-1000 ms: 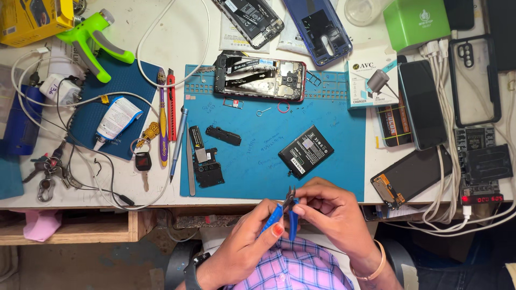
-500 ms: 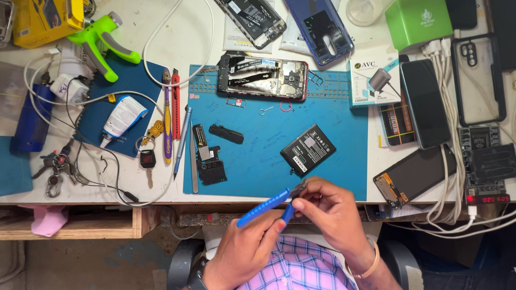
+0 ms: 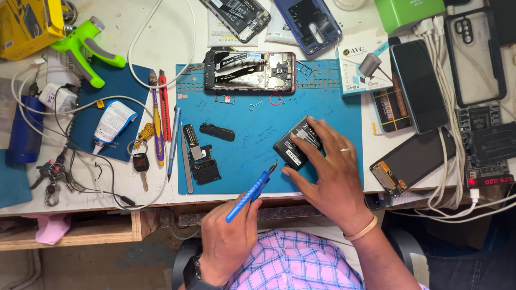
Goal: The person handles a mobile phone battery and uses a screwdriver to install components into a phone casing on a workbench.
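Blue mat (image 3: 252,145) (cluttered white bench (image 3: 161,32))

A cluttered white workbench (image 3: 161,43) carries a blue work mat (image 3: 258,150) at its middle. A smaller dark blue mat (image 3: 88,115), a bunch of keys (image 3: 51,177), a green box (image 3: 408,12) and white cables (image 3: 446,177) lie around it.
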